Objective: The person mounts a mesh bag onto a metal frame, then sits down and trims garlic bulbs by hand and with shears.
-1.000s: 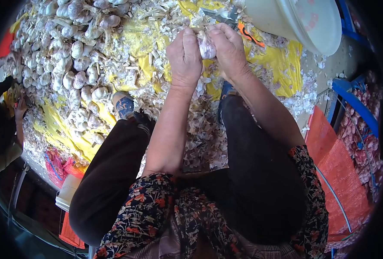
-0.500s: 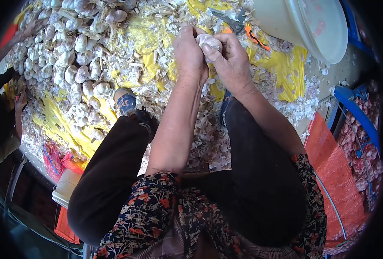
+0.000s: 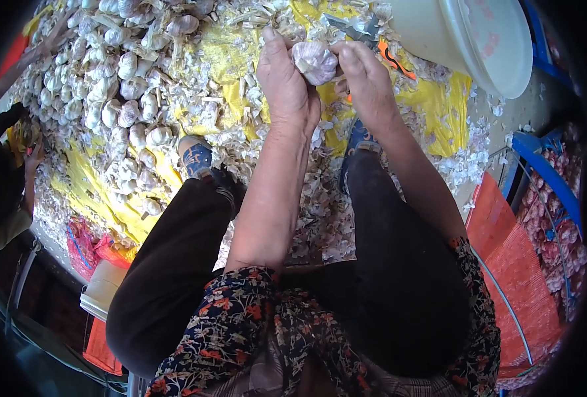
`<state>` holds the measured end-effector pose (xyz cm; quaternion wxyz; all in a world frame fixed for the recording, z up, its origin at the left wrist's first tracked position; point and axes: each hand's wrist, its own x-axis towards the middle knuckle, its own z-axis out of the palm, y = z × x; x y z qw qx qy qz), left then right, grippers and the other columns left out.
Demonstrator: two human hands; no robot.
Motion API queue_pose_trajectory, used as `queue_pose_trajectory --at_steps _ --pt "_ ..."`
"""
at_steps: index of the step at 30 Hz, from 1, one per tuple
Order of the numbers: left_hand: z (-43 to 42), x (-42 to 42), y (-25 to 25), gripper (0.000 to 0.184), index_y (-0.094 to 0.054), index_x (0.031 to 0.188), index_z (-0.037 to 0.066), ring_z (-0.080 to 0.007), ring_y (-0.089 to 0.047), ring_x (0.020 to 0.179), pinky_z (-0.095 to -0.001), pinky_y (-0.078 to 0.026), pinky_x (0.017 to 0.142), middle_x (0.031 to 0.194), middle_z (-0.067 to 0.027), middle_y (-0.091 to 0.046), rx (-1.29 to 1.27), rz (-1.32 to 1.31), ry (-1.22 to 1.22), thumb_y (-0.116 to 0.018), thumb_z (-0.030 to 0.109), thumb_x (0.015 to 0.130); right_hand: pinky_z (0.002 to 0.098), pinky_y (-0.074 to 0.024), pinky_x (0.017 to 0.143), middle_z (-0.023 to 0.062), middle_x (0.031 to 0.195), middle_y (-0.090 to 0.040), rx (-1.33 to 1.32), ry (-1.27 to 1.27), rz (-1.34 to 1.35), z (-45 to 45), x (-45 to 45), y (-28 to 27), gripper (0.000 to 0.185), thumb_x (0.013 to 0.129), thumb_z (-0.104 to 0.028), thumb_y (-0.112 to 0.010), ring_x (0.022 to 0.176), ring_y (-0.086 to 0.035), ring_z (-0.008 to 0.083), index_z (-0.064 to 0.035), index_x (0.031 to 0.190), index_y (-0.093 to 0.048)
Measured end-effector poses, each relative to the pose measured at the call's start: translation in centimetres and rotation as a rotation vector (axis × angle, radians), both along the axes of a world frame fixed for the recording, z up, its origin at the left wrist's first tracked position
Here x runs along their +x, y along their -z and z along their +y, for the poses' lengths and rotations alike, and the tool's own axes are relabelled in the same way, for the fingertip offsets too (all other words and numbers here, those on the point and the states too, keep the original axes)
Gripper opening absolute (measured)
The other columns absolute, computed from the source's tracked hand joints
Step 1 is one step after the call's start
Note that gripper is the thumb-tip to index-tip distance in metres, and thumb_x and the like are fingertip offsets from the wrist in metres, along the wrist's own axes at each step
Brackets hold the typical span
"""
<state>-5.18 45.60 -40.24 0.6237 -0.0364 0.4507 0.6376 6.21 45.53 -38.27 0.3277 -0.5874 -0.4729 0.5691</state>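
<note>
A whitish-purple garlic bulb is held up between my two hands, its rounded face towards me. My left hand is closed around its left side, the thumb pointing up. On the other side my right hand has its fingers curled, with the fingertips against the bulb's right edge; part of its grip is hidden. Just beyond my right hand lies a cutter with orange handles, its grey head partly covered by skins. Papery garlic skins cover the ground between my shoes.
Many garlic bulbs are heaped at the left on a yellow sheet. A white bucket stands at the upper right. Red mesh sacks and a blue frame are at my right. Another person's hand shows far left.
The bulb has been turned and shows more of its face. My right hand has shifted right, its thumb coming off the bulb's front. My knees have moved slightly.
</note>
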Motion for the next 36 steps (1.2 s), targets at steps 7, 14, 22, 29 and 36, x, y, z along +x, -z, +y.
queue_pose_trajectory --at_steps 7,14,22,29,36 --pt "1.3 -2.1 -0.5 0.026 -0.056 0.073 0.003 -0.0078 -0.051 0.053 -0.0248 -0.044 0.049 0.064 -0.0015 -0.055 0.060 0.330 0.277 -0.063 0.021 0.090 0.0310 -0.0509 0.077 0.0124 0.096 -0.062 0.306 -0.181 -0.079 -1.3 0.9 1.0 0.050 0.077 -0.021 -0.076 0.087 -0.063 0.0204 -0.0004 0.117 -0.054" --pt "2.0 -2.0 -0.3 0.045 -0.059 0.078 0.003 -0.0125 -0.057 0.064 -0.0265 -0.047 0.056 0.072 -0.0044 -0.058 -0.095 0.138 0.557 -0.053 0.044 0.094 0.0256 -0.0502 0.079 0.0068 0.097 -0.063 0.004 -0.149 0.279 -0.4 2.3 -0.3 0.043 0.083 -0.015 -0.071 0.090 -0.060 0.0103 0.0044 0.117 -0.053" --pt "1.1 -3.2 -3.3 0.054 -0.067 0.091 -0.001 -0.0106 -0.055 0.068 -0.0251 -0.044 0.061 0.072 -0.0054 -0.062 0.352 0.566 1.107 -0.048 0.050 0.093 0.0240 -0.0497 0.082 0.0056 0.097 -0.063 0.027 -0.147 0.313 -1.0 3.8 -1.3 0.041 0.085 -0.012 -0.069 0.091 -0.059 0.0102 0.0053 0.118 -0.054" --pt "-0.1 -2.8 -3.7 0.045 -0.065 0.091 0.002 -0.0080 -0.051 0.062 -0.0228 -0.040 0.055 0.069 -0.0015 -0.059 0.358 0.570 1.093 -0.047 0.043 0.095 0.0244 -0.0497 0.077 0.0050 0.095 -0.063 -0.023 -0.083 0.371 -1.1 3.7 -1.7 0.033 0.089 -0.015 -0.065 0.084 -0.060 0.0108 0.0057 0.113 -0.058" --pt "-1.3 -1.0 -0.3 0.048 -0.064 0.084 0.001 -0.0089 -0.053 0.060 -0.0239 -0.042 0.053 0.070 -0.0015 -0.061 0.222 0.565 0.671 -0.044 0.042 0.096 0.0289 -0.0505 0.075 0.0067 0.100 -0.062 -0.280 0.156 0.760 -2.2 2.5 -1.1 0.031 0.093 -0.019 -0.058 0.089 -0.059 0.0110 0.0038 0.115 -0.057"
